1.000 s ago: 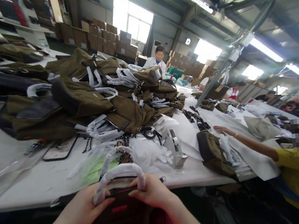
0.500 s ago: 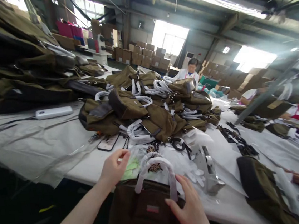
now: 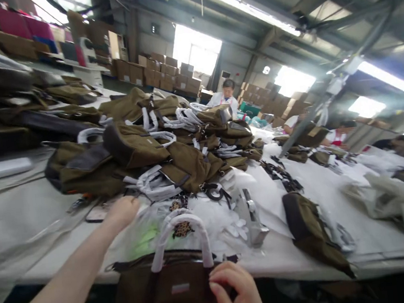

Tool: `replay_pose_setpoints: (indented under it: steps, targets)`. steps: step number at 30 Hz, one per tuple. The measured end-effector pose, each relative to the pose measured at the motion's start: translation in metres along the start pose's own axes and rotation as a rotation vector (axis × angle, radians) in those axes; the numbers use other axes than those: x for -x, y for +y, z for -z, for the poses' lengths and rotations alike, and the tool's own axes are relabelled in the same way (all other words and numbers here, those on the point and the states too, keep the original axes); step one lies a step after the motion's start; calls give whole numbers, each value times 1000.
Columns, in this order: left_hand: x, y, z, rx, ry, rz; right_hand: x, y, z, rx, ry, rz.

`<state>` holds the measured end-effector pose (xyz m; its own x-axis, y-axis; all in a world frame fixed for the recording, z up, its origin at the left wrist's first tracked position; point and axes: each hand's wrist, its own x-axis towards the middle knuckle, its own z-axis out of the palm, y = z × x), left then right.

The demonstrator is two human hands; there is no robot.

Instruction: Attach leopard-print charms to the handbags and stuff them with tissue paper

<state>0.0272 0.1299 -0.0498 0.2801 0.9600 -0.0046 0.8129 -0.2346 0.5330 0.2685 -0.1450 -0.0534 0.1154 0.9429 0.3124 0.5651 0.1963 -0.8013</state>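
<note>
A dark brown handbag (image 3: 159,292) stands upright at the table's near edge, its two handles (image 3: 181,222) wrapped in white film. My right hand (image 3: 235,288) is at the bag's upper right side, with thumb and fingers curled together on its edge. My left hand (image 3: 123,211) stretches forward over the table, just beside a phone (image 3: 95,213) and a clear plastic bag with green pieces in it (image 3: 144,238). Its fingers are smeared by motion, and I cannot tell if they touch anything. Leopard-print pieces (image 3: 182,227) lie behind the handles.
A heap of olive bags (image 3: 185,165) with wrapped handles covers the table's middle. A metal tape dispenser (image 3: 251,219) and another olive bag (image 3: 311,229) are to the right. A white power bank (image 3: 1,169) lies left. A person (image 3: 223,98) is behind the heap.
My left hand has moved forward and left, away from the handbag towards the phone. My right hand has slid from beside the handle to the bag's right edge, fingers now curled. The view has turned right.
</note>
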Motion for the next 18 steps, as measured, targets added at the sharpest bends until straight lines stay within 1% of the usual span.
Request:
replay_pose_setpoints:
  steps: [2,3,4,6,7,8,9,10,11,12,14,16,18]
  targets:
    - [20,8,5,51,5,-22,-2,-9,0,-91,-3,-75]
    - [34,13,6,139,17,-68,-4,-12,-1,-143,-12,-119]
    - [51,19,5,209,35,-152,-7,-15,-3,-215,-33,-173]
    - [93,35,0,273,-26,-344,-13,-16,-10,-453,-120,-324]
    - [115,46,-3,311,-86,-435,-15,-16,-14,-621,-188,-423]
    - [136,57,-6,333,-186,-502,-17,-15,-19,-804,-252,-530]
    - [155,69,-9,355,-248,-529,-18,-15,-24,-977,-302,-639]
    - [172,80,-12,356,-330,-581,-18,-14,-29,-1115,-328,-739]
    - [184,90,-16,345,-440,-663,-18,-14,-34,-1201,-329,-823]
    - [193,97,-19,340,-516,-719,-17,-14,-38,-1239,-309,-885]
    - [202,105,-26,337,-565,-753,-15,-15,-43,-1227,-263,-952]
    - [204,104,-31,335,-590,-749,-12,-17,-45,-1192,-237,-968]
    - [203,100,-33,348,-647,-733,-11,-17,-43,-1162,-193,-963]
